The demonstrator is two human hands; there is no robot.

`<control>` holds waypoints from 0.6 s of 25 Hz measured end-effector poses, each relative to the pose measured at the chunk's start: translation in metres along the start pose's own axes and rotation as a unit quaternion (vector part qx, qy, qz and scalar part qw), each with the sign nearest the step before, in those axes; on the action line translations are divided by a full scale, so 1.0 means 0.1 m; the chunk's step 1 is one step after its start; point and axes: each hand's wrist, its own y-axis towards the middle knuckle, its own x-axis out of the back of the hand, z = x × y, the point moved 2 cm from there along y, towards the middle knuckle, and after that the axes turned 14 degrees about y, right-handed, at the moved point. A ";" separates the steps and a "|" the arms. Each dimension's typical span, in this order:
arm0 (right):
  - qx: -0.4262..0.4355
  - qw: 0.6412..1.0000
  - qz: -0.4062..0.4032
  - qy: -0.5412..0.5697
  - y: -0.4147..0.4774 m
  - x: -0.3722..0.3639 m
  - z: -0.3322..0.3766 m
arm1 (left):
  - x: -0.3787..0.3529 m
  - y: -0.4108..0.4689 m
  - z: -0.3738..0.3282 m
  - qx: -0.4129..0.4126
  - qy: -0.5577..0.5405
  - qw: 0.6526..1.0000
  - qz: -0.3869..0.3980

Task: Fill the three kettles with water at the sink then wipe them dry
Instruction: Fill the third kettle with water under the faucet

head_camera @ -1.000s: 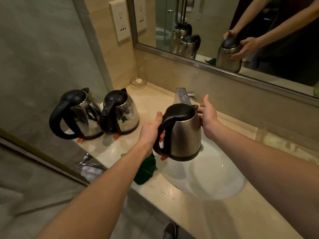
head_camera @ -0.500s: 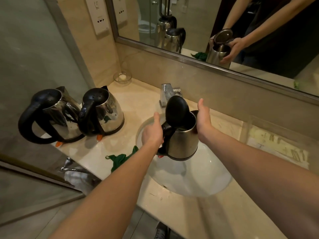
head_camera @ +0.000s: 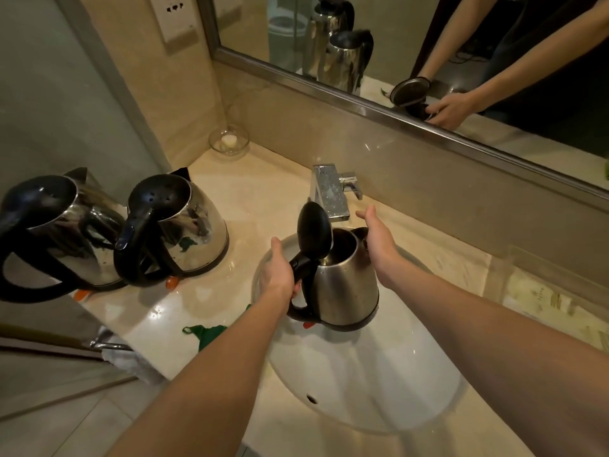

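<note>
1. The left hand [head_camera: 280, 275] grips the black handle of the kettle [head_camera: 346, 285]. Its fingers [head_camera: 295, 286] are curled round the handle, with the thumb up near the hinge. The kettle hangs upright above the white sink [head_camera: 362, 374], clear of the bowl.
2. The right hand [head_camera: 379, 245] lies along the kettle's far side by the spout, fingers [head_camera: 366, 216] straight and released, grasping nothing. I cannot tell whether it presses the steel or only brushes it.
3. The lid [head_camera: 313, 229] stands flipped up on the handle side, so the mouth is open to the ceiling.
4. What matters next is the faucet [head_camera: 329, 192], which sits just beyond the right fingertips, away from the person and a little higher. The kettle's mouth is short of the outlet, not under it. I'd judge the kettle needs to go forward, past those fingertips.
5. The raised lid is already close beside the outlet and may knock against it.
6. The lever [head_camera: 351, 183] lies past the right fingertips, so that hand is the nearer one to turn on the water.
7. Two other kettles [head_camera: 184, 232], lids down, stand on the surface [head_camera: 250, 199] well left of the gripping fingers. A green cloth [head_camera: 206, 334] lies under the left forearm.
</note>
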 end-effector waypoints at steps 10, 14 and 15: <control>-0.002 1.000 0.020 -0.011 0.45 -0.14 0.04 | -0.07 0.39 -0.21 -0.001 0.005 1.000 0.016; 0.018 0.999 0.021 -0.026 0.45 -0.13 -0.02 | -0.06 0.49 -0.18 0.001 0.008 1.000 0.011; 0.025 0.999 0.023 -0.028 0.45 -0.13 -0.03 | -0.06 0.50 -0.17 0.001 0.010 1.000 0.010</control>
